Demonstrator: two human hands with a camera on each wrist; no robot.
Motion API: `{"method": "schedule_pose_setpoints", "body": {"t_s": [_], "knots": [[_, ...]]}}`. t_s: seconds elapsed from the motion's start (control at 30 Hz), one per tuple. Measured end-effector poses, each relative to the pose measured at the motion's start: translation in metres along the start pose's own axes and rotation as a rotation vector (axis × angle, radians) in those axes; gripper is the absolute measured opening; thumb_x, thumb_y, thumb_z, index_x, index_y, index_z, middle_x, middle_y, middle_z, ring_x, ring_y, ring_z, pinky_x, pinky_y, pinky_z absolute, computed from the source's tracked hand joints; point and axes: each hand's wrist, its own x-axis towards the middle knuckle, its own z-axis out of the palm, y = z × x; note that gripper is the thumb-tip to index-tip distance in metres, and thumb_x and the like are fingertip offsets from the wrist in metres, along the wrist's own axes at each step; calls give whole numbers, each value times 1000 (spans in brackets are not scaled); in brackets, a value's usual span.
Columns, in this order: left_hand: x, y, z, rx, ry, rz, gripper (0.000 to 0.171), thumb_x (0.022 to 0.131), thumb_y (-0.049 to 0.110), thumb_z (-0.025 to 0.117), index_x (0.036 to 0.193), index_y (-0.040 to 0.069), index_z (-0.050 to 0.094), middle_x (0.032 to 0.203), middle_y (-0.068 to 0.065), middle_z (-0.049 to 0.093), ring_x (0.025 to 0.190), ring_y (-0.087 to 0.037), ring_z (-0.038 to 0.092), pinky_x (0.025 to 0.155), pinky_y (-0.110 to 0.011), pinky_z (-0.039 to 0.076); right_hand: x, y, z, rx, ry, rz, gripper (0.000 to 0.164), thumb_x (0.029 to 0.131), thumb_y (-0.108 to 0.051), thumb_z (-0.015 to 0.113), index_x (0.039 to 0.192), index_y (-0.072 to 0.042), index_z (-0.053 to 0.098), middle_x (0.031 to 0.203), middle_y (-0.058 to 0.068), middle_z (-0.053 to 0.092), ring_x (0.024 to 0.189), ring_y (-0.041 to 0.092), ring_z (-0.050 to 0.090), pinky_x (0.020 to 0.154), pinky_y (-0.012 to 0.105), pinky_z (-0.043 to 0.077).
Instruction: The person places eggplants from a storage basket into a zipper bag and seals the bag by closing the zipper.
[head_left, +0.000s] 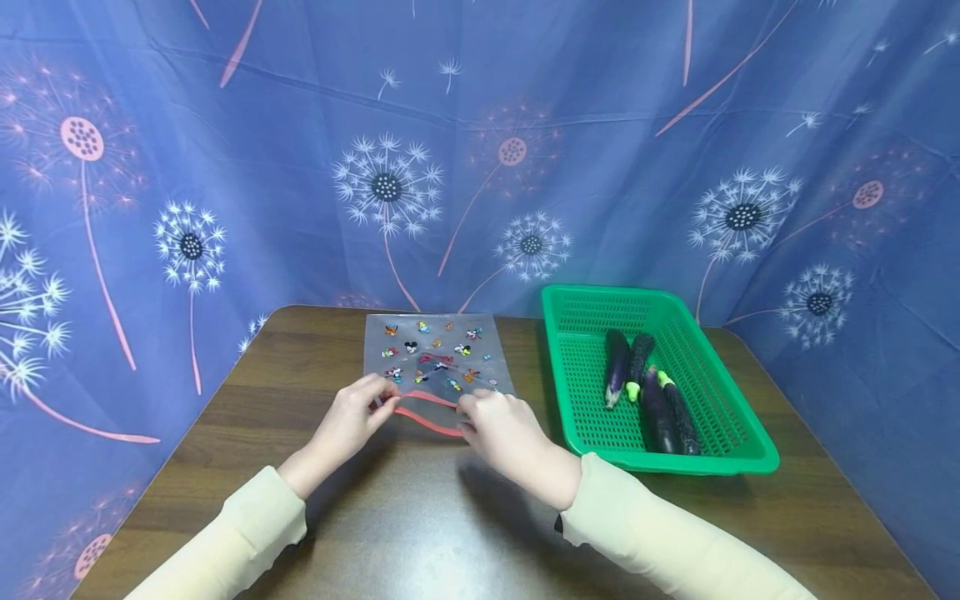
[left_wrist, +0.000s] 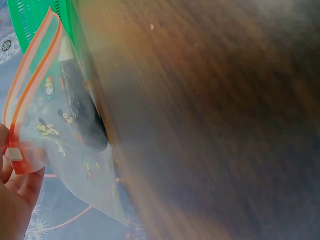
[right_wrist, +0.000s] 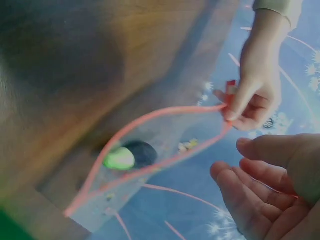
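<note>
A clear zip bag (head_left: 382,358) with cartoon prints and a red-orange zip edge lies on the table, its mouth parted. My left hand (head_left: 348,421) pinches the left end of that edge, next to a pale slider (left_wrist: 14,154). An eggplant (left_wrist: 82,105) shows inside the bag, its green stem end (right_wrist: 120,159) toward the mouth. At the right side of the mouth is my right hand (head_left: 510,437); in the right wrist view its fingers (right_wrist: 250,200) are spread from the thumb and hold nothing. The head view hides the bag's right corner behind this hand.
A green plastic basket (head_left: 558,367) stands on the right of the wooden table (head_left: 247,400), with several eggplants (head_left: 658,412) in it. A blue curtain with dandelion prints (head_left: 300,167) hangs behind the table and along its sides.
</note>
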Motion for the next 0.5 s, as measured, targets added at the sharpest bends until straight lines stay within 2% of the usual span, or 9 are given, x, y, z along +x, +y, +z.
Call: {"method": "schedule_pose_setpoints", "body": {"t_s": [0.23, 0.5], "knots": [[0, 0, 0, 22, 5, -1, 16, 76, -1, 71, 80, 12, 63, 75, 7, 56, 64, -2, 53, 56, -21, 48, 1, 8, -29, 21, -53, -4, 17, 72, -19, 78, 82, -16, 65, 75, -7, 60, 60, 13, 61, 44, 26, 42], [-1, -1, 1, 61, 18, 14, 18, 74, -3, 69, 80, 12, 62, 73, 6, 54, 62, -4, 52, 54, -20, 46, -1, 25, -53, -15, -115, 18, 19, 72, -21, 79, 83, -15, 65, 76, -4, 61, 61, 12, 59, 44, 24, 41]]}}
